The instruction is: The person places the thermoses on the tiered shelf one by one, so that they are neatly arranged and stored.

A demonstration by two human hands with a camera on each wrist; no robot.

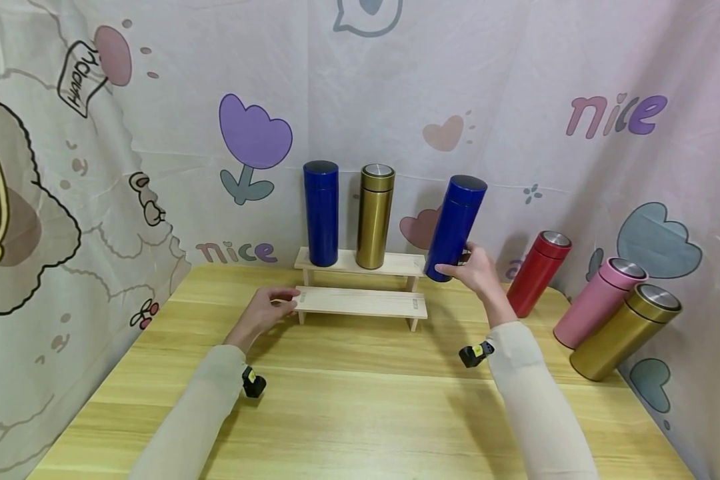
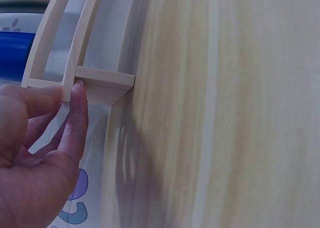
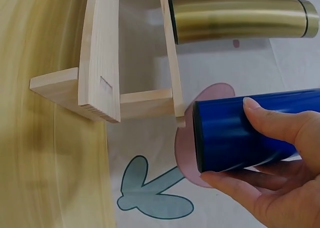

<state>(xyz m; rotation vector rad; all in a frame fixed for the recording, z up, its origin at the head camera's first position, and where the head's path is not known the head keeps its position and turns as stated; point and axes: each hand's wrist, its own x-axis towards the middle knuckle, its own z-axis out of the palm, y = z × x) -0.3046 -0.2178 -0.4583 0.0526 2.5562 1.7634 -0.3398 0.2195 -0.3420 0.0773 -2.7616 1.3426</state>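
Note:
A two-step wooden rack (image 1: 360, 303) stands toward the back of the table. On its upper step a blue thermos (image 1: 321, 217) and a gold thermos (image 1: 375, 220) stand upright. My right hand (image 1: 477, 270) grips a second blue thermos (image 1: 453, 230) near its base, tilted, beside the right end of the upper step. In the right wrist view, thumb and fingers wrap this blue thermos (image 3: 245, 133), its base apart from the rack. With thumb and fingers, my left hand (image 1: 267, 310) pinches the left end of the lower step; the left wrist view shows that pinched board (image 2: 75, 53) closely.
At the right side of the table stand a red thermos (image 1: 540, 273), a pink thermos (image 1: 600, 303) and another gold thermos (image 1: 627, 333). A printed curtain (image 1: 360, 100) hangs behind the wooden table (image 1: 360, 413).

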